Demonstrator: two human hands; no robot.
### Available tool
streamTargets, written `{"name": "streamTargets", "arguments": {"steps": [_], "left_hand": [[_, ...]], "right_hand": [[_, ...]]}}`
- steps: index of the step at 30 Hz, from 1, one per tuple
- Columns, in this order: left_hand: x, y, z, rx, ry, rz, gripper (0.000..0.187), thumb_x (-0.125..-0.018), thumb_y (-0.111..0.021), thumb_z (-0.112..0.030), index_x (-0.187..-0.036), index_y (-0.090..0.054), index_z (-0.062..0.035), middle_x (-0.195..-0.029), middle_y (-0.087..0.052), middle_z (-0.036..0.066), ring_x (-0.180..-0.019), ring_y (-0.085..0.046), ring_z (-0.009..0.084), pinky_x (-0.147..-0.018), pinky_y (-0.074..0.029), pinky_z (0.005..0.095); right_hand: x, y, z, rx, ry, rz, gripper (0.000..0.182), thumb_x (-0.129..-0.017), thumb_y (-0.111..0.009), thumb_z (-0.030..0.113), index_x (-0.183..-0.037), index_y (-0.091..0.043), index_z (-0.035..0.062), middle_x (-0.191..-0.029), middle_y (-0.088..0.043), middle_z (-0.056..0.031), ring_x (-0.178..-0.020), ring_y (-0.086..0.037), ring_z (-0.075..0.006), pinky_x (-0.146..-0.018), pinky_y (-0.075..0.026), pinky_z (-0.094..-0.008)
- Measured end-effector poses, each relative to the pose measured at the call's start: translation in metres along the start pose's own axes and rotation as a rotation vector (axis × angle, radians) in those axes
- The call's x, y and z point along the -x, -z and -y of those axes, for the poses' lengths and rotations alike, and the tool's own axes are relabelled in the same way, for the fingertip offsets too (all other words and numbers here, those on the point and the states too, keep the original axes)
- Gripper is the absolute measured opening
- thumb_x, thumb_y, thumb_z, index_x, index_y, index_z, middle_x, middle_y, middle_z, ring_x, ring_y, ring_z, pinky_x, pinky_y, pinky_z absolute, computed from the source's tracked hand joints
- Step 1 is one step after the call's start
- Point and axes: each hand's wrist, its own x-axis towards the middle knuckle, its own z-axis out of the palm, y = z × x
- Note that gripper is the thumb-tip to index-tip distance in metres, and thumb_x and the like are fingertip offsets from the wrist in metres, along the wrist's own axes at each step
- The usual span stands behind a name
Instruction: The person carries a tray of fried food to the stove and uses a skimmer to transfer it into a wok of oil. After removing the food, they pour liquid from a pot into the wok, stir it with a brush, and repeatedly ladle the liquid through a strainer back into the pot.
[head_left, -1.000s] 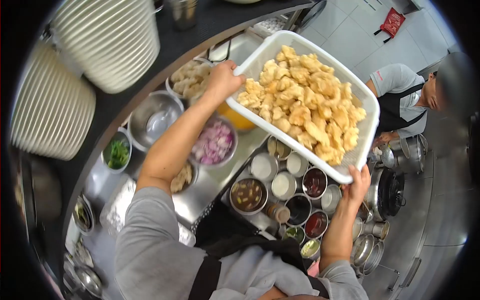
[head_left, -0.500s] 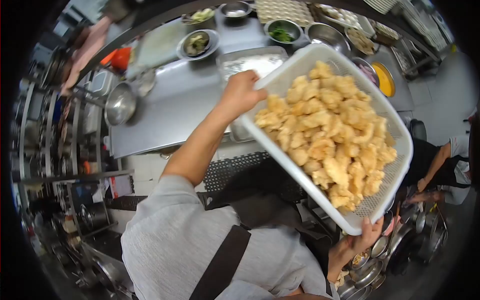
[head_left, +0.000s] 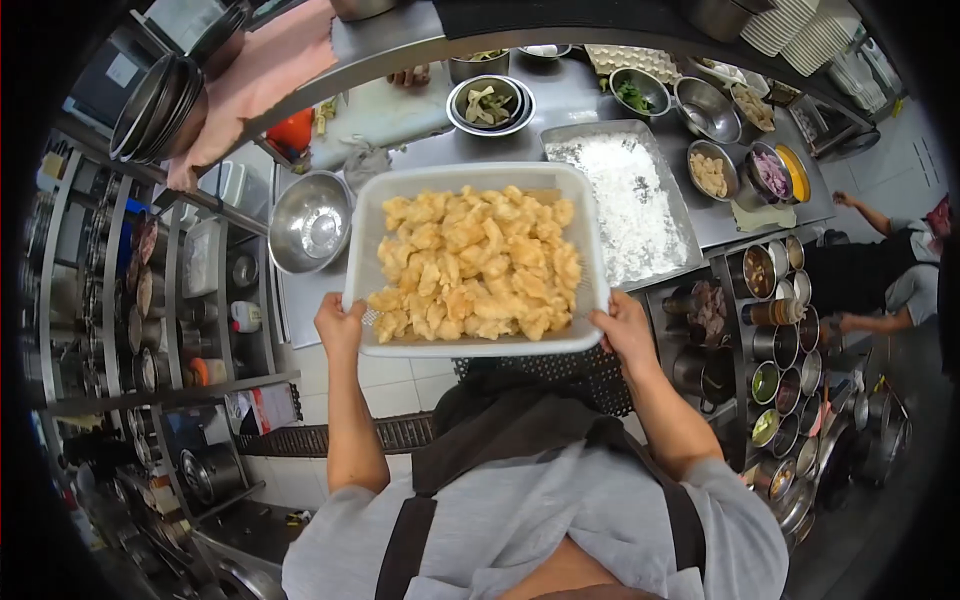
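A white perforated plastic basket [head_left: 590, 235] is held level in front of me, its far part over the steel counter's near edge. Golden battered fried pieces [head_left: 480, 265] fill most of it. My left hand [head_left: 338, 325] grips its near left corner, fingers closed around the rim. At the near right corner my right hand [head_left: 622, 330] is closed on the rim too, with some fingers hidden underneath. Just right of the basket lies a metal tray [head_left: 690, 250] covered with white powder. To the left stands a steel bowl [head_left: 310, 222].
Nested bowls with cut vegetables [head_left: 490, 103] stand at the back of the steel counter [head_left: 420, 155], near a cutting board [head_left: 385, 115]. Ingredient bowls line the right end. Shelving flanks the left; a rack of metal containers [head_left: 775, 345] and another person [head_left: 880, 265] are on the right.
The basket has swung left and turned from slanted to level, over the counter edge. Both hands stay on its rim. My body has turned, bringing the powder tray fully into view.
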Motion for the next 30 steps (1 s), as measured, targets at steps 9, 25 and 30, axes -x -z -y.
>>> {"name": "streamTargets", "arguments": {"steps": [9, 25, 30], "left_hand": [[0.0, -0.059, 0.049, 0.347, 0.132, -0.035, 0.024, -0.074, -0.067, -0.007, -0.092, -0.055, 0.0042, -0.084, -0.062, 0.011, -0.072, -0.056, 0.0162, -0.065, -0.046, 0.0301], [-0.032, -0.135, -0.2, -0.205, -1.036, 0.701, 0.037, -0.079, -0.065, -0.017, -0.11, -0.058, 0.0026, -0.097, -0.064, 0.021, -0.089, -0.063, 0.0319, -0.079, -0.049, 0.0377], [0.128, -0.184, -0.267, -0.02, -1.242, 1.298, 0.037, -0.081, -0.065, -0.013, -0.115, -0.057, -0.0007, -0.097, -0.065, 0.017, -0.088, -0.064, 0.0245, -0.072, -0.05, 0.0322]], "right_hand": [[-0.094, -0.015, -0.028, 0.672, 0.2, -0.323, 0.033, -0.071, -0.065, 0.018, -0.099, -0.064, 0.0005, -0.093, -0.065, -0.019, -0.094, -0.06, -0.0375, -0.085, -0.047, -0.043], [0.325, -0.024, 0.226, 0.706, 1.851, -0.365, 0.02, -0.079, -0.06, 0.015, -0.09, -0.063, -0.0013, -0.085, -0.06, -0.0119, -0.062, -0.061, -0.0192, -0.047, -0.049, -0.0283], [0.385, -0.02, 0.184, 0.67, 1.781, -0.798, 0.016, -0.079, -0.065, 0.015, -0.083, -0.066, -0.0006, -0.084, -0.064, -0.0166, -0.063, -0.063, -0.0227, -0.05, -0.051, -0.0303]]}}
